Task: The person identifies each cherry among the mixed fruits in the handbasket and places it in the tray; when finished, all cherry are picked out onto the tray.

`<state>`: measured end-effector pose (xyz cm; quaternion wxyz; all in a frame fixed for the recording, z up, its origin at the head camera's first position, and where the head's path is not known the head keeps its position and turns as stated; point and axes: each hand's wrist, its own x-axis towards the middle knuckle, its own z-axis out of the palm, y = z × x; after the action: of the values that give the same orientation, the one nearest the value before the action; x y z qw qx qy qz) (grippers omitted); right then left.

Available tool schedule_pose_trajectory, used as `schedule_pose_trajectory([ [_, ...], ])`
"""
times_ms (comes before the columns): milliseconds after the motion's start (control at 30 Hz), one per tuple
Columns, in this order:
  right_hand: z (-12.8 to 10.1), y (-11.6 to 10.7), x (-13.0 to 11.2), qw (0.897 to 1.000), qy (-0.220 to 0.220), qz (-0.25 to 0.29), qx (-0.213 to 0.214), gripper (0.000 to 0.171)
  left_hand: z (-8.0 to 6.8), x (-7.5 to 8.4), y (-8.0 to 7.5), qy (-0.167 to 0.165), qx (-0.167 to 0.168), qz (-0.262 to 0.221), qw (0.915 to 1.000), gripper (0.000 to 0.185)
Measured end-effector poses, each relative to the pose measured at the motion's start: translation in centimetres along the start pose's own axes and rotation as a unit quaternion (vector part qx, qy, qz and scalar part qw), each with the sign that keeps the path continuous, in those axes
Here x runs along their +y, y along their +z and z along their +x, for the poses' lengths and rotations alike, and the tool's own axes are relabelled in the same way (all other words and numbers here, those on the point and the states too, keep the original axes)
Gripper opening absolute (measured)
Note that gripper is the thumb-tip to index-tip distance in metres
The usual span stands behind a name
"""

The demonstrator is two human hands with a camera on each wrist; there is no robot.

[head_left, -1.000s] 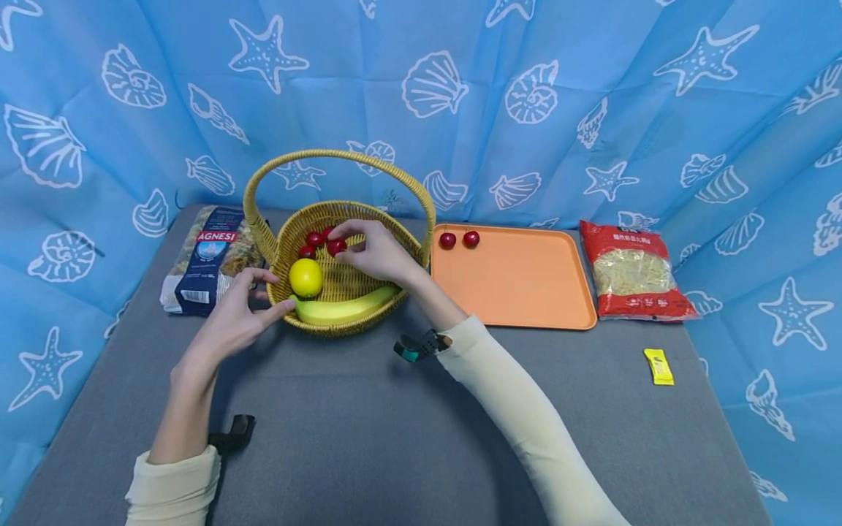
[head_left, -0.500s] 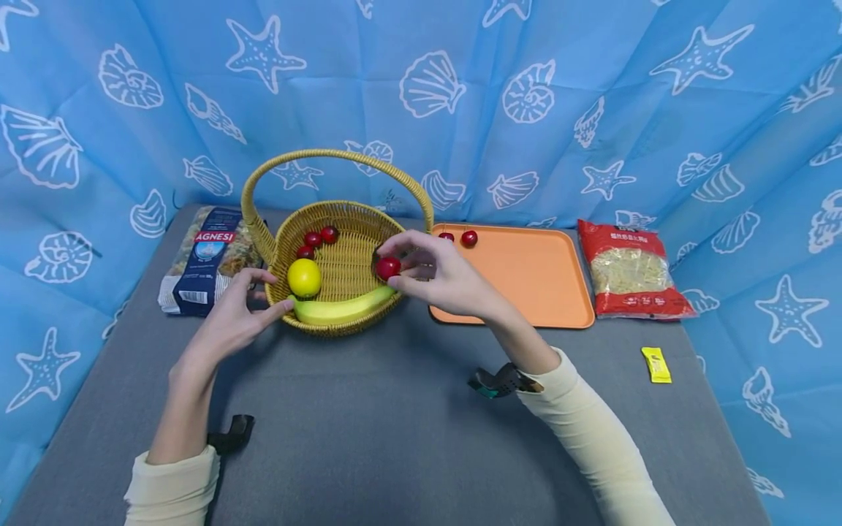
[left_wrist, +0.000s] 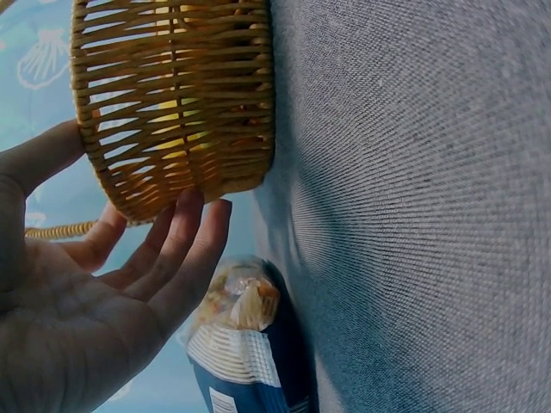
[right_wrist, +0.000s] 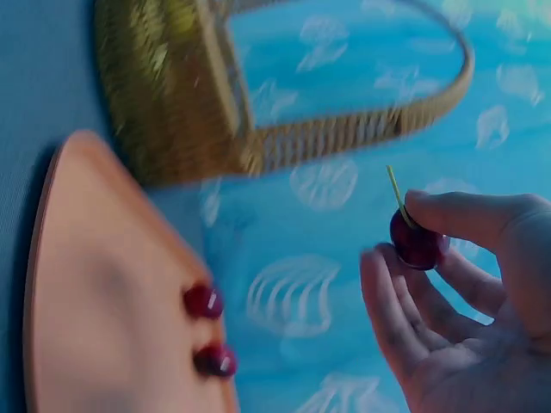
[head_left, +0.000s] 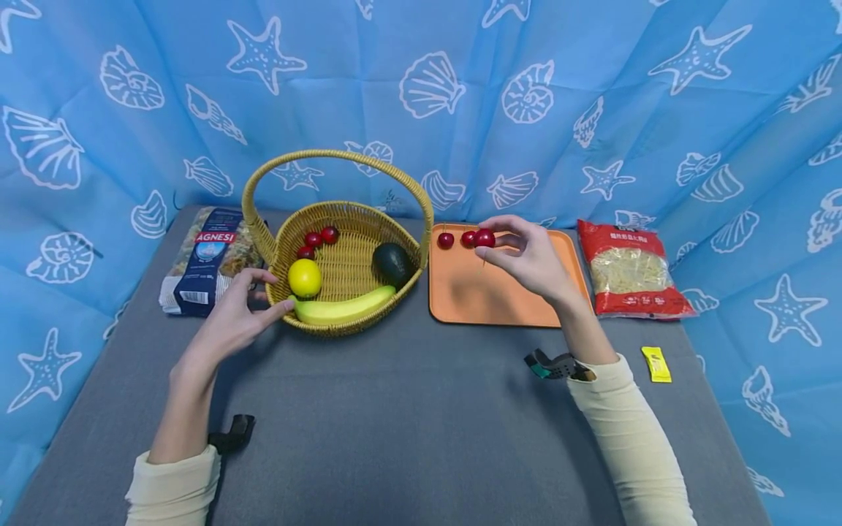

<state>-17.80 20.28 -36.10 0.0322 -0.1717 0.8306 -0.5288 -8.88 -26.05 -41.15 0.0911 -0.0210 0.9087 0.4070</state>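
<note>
My right hand [head_left: 530, 257] pinches a dark red cherry [head_left: 484, 238] between thumb and fingers, over the orange tray [head_left: 520, 296]. In the right wrist view, the held cherry [right_wrist: 419, 242] shows a thin green stem beside the thumb. Two more cherries [head_left: 446, 240] lie along the tray's back edge. My left hand [head_left: 230, 321] holds the left side of the wicker basket [head_left: 349, 330], thumb at the rim and fingers against the woven wall [left_wrist: 172, 112]. Inside the basket are a yellow lemon-like fruit [head_left: 305, 277], a banana [head_left: 345, 307], an avocado [head_left: 392, 264] and several cherries [head_left: 313, 239].
Left of the basket leans a blue Agnesi pasta bag [head_left: 210, 252]. A red noodle bag [head_left: 633, 270] lies right of the tray, with a small yellow packet [head_left: 656, 364] nearer the front. The basket's tall handle [head_left: 338, 154] arches above it; a blue curtain [head_left: 368, 88] hangs behind.
My right hand has carried a cherry out of the basket and rightward over the tray, leaving the avocado in view. The left hand has stayed at the basket.
</note>
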Motion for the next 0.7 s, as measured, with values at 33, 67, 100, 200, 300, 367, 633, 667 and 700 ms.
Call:
schedule_pose_trajectory([
  [33,0.2,-0.3,0.6,1.000,0.002,-0.012,0.008,0.040,0.0,0.0,0.0,0.000,0.000,0.000,1.0000,0.071],
  [67,0.3,-0.5,1.2,1.000,0.006,-0.020,0.015,0.041,0.0,0.0,0.0,-0.001,0.000,-0.001,1.0000,0.071],
  [100,0.5,-0.7,1.8,0.999,0.013,-0.023,0.019,0.041,0.0,0.0,0.0,-0.002,0.000,-0.002,1.0000,0.071],
  [200,0.8,-1.0,3.5,0.999,0.039,-0.017,0.030,0.042,0.0,-0.1,0.0,-0.001,-0.001,-0.003,1.0000,0.072],
  [300,1.1,-1.1,5.1,0.997,0.059,0.002,0.044,0.042,0.0,-0.1,0.0,0.001,-0.003,-0.003,1.0000,0.071],
  [367,1.3,-1.1,6.1,0.997,0.061,0.011,0.055,0.042,0.0,-0.1,0.0,0.003,-0.003,-0.003,1.0000,0.071],
  [633,2.7,-0.8,8.4,0.992,0.064,-0.001,0.105,0.031,0.0,-0.2,-0.1,0.006,-0.003,-0.001,1.0000,0.071],
  [667,2.9,-0.6,8.6,0.992,0.068,0.001,0.108,0.030,0.0,-0.2,-0.1,0.005,-0.003,-0.002,1.0000,0.071],
  [700,3.1,-0.6,8.9,0.991,0.071,0.002,0.109,0.029,0.0,-0.2,-0.1,0.005,-0.003,-0.002,1.0000,0.071],
])
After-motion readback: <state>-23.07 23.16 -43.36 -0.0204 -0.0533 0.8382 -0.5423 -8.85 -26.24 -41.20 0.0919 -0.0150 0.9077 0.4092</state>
